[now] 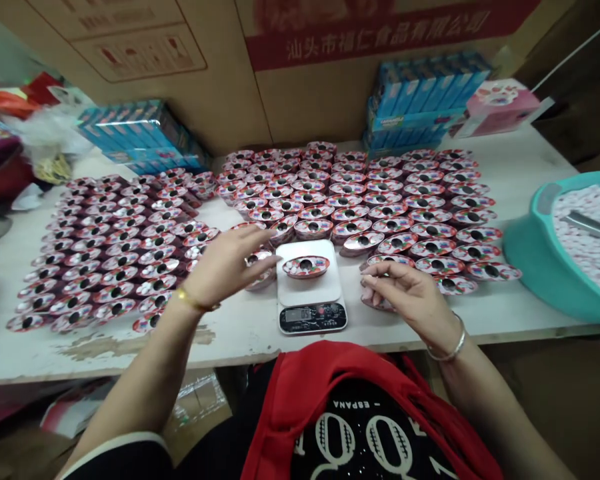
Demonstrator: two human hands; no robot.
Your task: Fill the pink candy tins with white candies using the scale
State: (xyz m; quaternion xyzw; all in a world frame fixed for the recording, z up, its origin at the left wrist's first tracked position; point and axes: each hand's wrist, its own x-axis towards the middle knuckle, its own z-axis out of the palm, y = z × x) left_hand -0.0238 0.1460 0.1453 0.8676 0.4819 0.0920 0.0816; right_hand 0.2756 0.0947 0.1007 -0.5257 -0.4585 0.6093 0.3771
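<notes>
While one red-and-white, pointed-oval printed box (306, 267) rests alone on the flat white digital scale (313, 293), probably so only it registers, the left hand (230, 257) is just left of the scale, fingers apart; right of it, the right hand (414, 293) has fingers together, contents unclear.

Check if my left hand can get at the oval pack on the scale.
Probably yes: the left hand is open just beside the scale, fingertips close to the oval pack, and nothing visible covers the pack or blocks the way.
</notes>
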